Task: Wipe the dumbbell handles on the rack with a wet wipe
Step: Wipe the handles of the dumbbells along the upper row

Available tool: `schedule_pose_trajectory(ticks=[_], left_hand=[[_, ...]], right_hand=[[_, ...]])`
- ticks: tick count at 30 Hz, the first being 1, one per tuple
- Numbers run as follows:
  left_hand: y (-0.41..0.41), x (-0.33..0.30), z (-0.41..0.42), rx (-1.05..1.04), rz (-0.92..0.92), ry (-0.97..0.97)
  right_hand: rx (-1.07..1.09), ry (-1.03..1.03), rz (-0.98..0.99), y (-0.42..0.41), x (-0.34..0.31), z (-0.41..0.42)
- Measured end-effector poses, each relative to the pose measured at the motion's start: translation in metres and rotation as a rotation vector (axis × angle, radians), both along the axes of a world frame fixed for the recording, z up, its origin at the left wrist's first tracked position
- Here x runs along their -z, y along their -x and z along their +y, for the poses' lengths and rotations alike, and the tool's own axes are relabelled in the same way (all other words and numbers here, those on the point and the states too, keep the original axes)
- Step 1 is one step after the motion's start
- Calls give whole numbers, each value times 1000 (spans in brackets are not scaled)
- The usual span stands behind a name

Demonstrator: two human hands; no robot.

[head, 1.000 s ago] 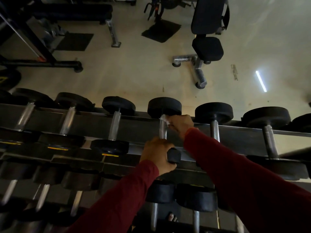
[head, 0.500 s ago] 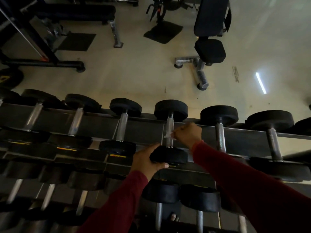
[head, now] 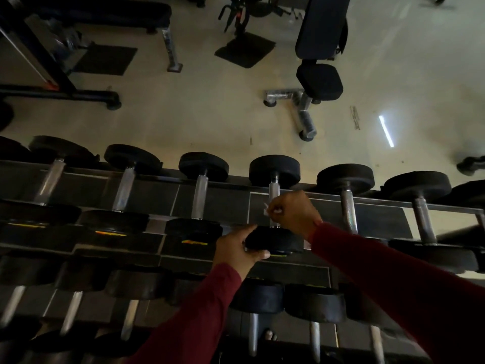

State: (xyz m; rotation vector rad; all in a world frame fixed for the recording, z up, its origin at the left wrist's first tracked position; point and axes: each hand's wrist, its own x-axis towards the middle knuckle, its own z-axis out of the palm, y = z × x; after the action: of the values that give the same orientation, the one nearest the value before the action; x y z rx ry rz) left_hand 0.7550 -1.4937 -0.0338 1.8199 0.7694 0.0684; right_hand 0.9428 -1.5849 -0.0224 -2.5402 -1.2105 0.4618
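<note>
On the top tier of the rack (head: pixel 236 203), the right hand (head: pixel 291 212) is curled around the chrome handle (head: pixel 273 191) of one dumbbell (head: pixel 274 206), with a scrap of white wet wipe (head: pixel 266 209) peeking out at the fingers. A second ago this hand was up against the far weight head; it has since slid down the handle toward the near head, so one wiping pass along this bar looks nearly complete. The left hand (head: pixel 237 249) has shifted too: it now grips the near weight head (head: pixel 275 241) from the left side, thumb under the edge, steadying or turning it. Neighbouring dumbbell handles (head: pixel 349 214) to the right and left lie untouched, so much of the rack likely remains to be wiped.
</note>
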Motion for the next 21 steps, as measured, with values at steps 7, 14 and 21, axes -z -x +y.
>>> schedule_pose_trajectory(ticks=[7, 14, 21], left_hand=[[-4, -6, 9, 56, 78, -17], [-2, -25, -6, -55, 57, -88], [-23, -53, -67, 34, 7, -339]], right_hand=[[19, 100, -167, -17, -16, 33], [47, 89, 189, -12, -31, -31], [877, -513, 1265, -36, -73, -111]])
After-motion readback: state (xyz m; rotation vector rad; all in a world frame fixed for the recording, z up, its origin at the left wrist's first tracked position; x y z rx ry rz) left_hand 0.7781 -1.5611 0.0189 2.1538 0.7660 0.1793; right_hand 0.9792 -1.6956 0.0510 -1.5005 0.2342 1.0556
